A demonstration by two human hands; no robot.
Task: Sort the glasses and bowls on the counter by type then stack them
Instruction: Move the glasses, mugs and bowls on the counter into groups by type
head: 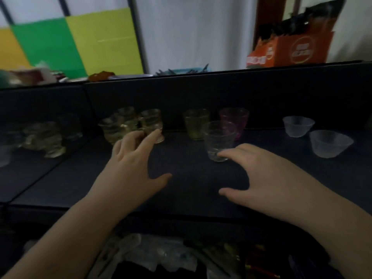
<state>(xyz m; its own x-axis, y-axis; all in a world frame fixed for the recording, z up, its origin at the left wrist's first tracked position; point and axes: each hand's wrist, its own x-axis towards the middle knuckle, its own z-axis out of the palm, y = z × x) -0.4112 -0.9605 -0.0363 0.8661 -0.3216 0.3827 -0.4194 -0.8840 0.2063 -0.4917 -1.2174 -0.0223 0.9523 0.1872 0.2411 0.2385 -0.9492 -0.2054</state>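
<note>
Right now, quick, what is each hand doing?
Left hand: open, fingers reaching toward the yellowish glasses.
Right hand: open, fingertips beside the clear glass.

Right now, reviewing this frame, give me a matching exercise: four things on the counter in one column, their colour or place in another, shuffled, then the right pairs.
Things:
1. glass by the right hand
2. glass against the back wall, right of the yellow-green one
3. two small bowls
4. left hand

Descriptions:
A. purple-pink
B. frosted white, far right
C. clear, nearest the front
D. reaching toward the amber cluster

Pairs:
1-C clear glass
2-A pink glass
3-B bowls
4-D amber glasses
</note>
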